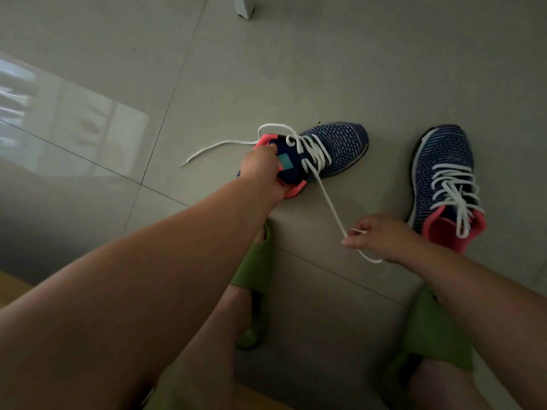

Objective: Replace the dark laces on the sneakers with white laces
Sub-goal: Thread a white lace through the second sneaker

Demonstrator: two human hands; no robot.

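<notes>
Two navy knit sneakers with pink collars stand on the tiled floor. My left hand [262, 170] grips the heel and collar of the left sneaker [334, 146], which lies turned with its toe to the right. A white lace [316, 155] is threaded through its eyelets. One end trails loose on the floor to the left; the other runs taut down to my right hand [376, 235], which pinches it between thumb and fingers. The right sneaker [444, 176] stands apart, toe pointing away, with a white lace [453, 190] threaded through it and left untied.
My feet wear green slides [257, 267] just below the sneakers. A white furniture leg [244, 5] stands at the top centre. A wooden edge [11, 287] shows at the lower left. Bright window light reflects on the floor tiles at the left.
</notes>
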